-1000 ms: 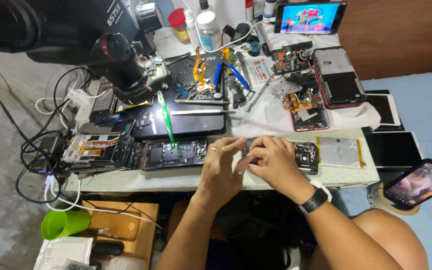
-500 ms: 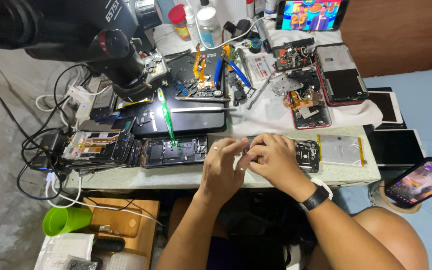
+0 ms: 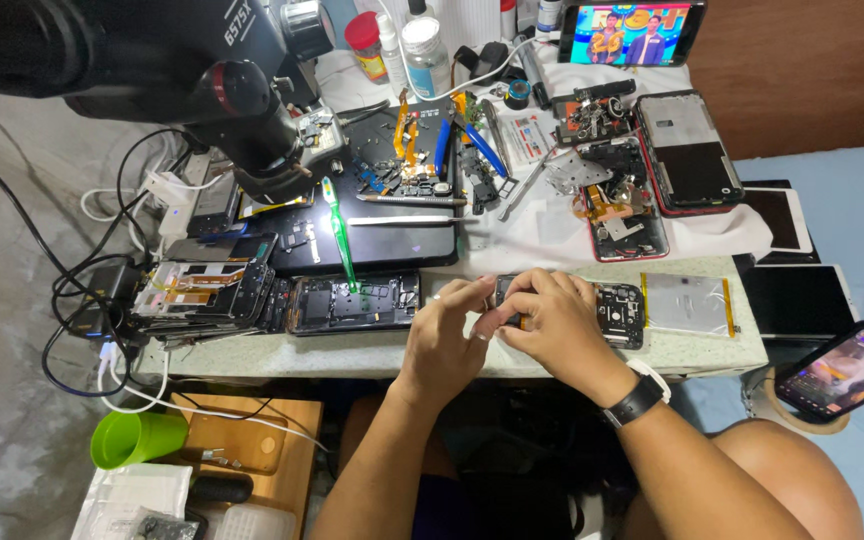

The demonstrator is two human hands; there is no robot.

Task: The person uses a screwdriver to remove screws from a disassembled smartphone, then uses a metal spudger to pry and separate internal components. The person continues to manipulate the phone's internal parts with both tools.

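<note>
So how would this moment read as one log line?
both hands on opened phone | table edge | green toothbrush untouched | microscope idle

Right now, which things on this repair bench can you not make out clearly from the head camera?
- Opened phone: its left part is hidden under both hands.
- What the left hand and right hand pinch: covered by the fingers, too small to tell.
- Microscope: cut off by the top edge.
- Loose parts on the black mat: too small to identify.
- Lit phone: cut by the right edge.

table (image 3: 352, 352) | opened phones (image 3: 352, 300) | battery (image 3: 687, 303) | white cloth (image 3: 552, 225)
</note>
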